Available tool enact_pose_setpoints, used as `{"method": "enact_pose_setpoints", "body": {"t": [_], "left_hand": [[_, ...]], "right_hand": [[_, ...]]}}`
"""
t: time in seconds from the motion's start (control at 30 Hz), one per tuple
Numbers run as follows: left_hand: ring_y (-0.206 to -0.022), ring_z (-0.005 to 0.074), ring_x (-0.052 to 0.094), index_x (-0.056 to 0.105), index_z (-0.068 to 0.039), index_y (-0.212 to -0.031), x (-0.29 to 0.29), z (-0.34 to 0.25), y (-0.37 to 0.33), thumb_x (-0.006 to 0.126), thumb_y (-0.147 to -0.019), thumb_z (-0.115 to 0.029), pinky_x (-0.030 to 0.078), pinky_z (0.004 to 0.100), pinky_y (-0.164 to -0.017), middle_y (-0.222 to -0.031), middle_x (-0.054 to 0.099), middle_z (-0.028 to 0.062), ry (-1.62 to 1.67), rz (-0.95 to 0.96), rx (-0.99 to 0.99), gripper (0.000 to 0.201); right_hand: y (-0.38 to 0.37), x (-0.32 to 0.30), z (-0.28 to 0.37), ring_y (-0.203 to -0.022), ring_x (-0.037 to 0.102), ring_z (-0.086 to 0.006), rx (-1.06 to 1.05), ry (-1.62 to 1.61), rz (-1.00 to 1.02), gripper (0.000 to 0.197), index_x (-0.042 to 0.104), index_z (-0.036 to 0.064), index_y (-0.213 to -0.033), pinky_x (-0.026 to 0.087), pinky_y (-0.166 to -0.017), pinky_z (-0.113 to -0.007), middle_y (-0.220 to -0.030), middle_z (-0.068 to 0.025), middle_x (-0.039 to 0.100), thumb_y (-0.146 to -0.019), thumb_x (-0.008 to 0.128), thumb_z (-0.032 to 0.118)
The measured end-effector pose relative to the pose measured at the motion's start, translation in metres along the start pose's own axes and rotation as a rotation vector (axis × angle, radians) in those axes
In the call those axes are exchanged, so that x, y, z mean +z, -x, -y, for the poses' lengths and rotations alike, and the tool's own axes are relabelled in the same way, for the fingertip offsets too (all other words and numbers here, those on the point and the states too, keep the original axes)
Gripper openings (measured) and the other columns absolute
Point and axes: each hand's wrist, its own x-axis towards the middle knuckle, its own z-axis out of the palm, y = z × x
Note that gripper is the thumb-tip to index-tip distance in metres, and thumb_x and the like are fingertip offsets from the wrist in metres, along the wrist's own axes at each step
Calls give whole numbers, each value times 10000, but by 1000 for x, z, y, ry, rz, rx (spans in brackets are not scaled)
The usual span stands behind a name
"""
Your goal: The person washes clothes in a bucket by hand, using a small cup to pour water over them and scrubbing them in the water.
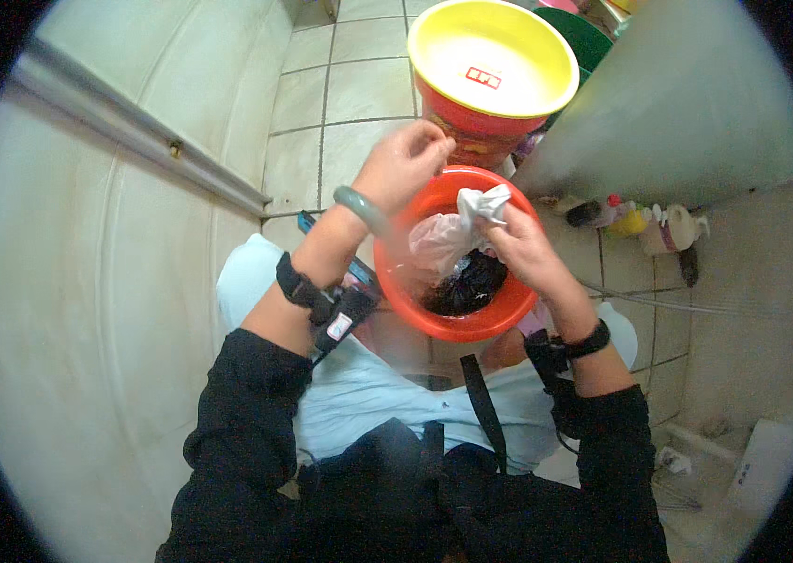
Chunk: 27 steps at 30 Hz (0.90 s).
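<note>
Head view: 2 hands over 1 round orange plastic basin (434,324). Right hand (520,246) pinches 1 crumpled thin white plastic bag (472,218), which hangs into the basin just left of that hand, over a dark wet mass (467,286). Left hand (404,165) is clenched at the basin's far rim; what it grips, can't tell. Beyond it: 1 yellow-lined red plastic bucket (492,70). Right of the right hand: about 3 bottles (636,223) on the tiled floor (359,89).

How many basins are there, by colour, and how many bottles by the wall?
Orange basin, under both hands: 1
Yellow basin: 1
Green basin, mostly hidden: 1
Bottles by the wall: about 3, small and partly hidden
Total: about 6
</note>
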Motion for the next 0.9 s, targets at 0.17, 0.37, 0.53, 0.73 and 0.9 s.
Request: {"method": "enact_pose_setpoints", "body": {"t": [0.17, 0.37, 0.53, 0.73, 0.9], "left_hand": [[-780, 118, 594, 572, -25, -1025, -14, -7, 4, 557, -886, -210, 489, 260, -680, -863, 615, 45, 117, -80, -4, 231], [-772, 112, 584, 555, -9, -1004, -22, 9, 8, 549, -878, -172, 493, 256, -692, -859, 604, 54, 161, -38, 8, 206], [-778, 105, 564, 570, -7, -970, -10, 12, 7, 541, -871, -159, 481, 259, -710, -847, 606, 48, 30, 11, -10, 184], [-776, 174, 594, 565, 1, -953, -17, 16, 12, 556, -851, -185, 481, 300, -715, -851, 622, 130, -40, 20, 7, 212], [-740, 175, 596, 552, 0, -967, -16, -3, 4, 558, -854, -180, 483, 305, -685, -830, 621, 133, -14, 54, 9, 212]], "right_hand": [[34, -8, 106, -836, 519, -76, -24, 101, -110, 261, 530, 21, -1146, 444, -727, -236, -986, -2, 571, -904, 531, 118], [39, -8, 115, -1052, 518, -136, -122, 59, -212, 338, 452, 18, -1234, 427, -894, -285, -1159, -48, 539, -899, 489, 44], [-5, -7, -18, -1010, 569, -267, 8, 510, 172, 286, 546, 29, -1104, 423, -905, -356, -1075, -145, 599, -828, 482, -2], [-39, 57, -135, -1010, 550, -422, 137, 1232, 560, 390, 459, 68, -1223, 452, -864, -477, -1211, -251, 484, -870, 471, 235], [-58, 41, -310, -981, 555, -429, -193, 1155, 686, 404, 456, 74, -1231, 441, -882, -468, -1209, -242, 491, -887, 435, 283]]}}
